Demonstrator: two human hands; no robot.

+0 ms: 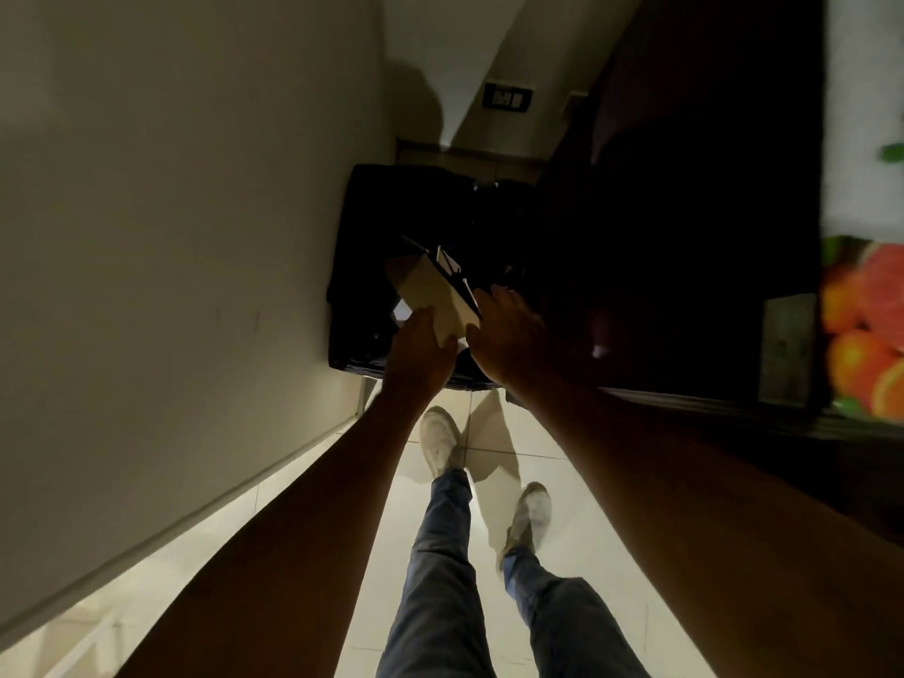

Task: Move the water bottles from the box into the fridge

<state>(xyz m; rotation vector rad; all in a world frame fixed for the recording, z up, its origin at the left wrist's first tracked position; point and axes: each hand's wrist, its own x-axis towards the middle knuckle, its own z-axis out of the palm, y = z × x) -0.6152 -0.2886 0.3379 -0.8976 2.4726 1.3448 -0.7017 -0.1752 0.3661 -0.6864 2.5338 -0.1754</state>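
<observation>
Home corridor, tiled floor (494, 482), wall socket (507, 98)

The pale tiled floor (499, 428) carries everything here. A dark, bulky object (372, 247), too dim to identify, stands on the tiles at the far end of the passage, against the left wall. Nearer the camera than that dark object, two white shoes rest on the floor: the left shoe (440, 440) just short of its front edge, the right shoe (531, 513) farther back and to the right.
</observation>
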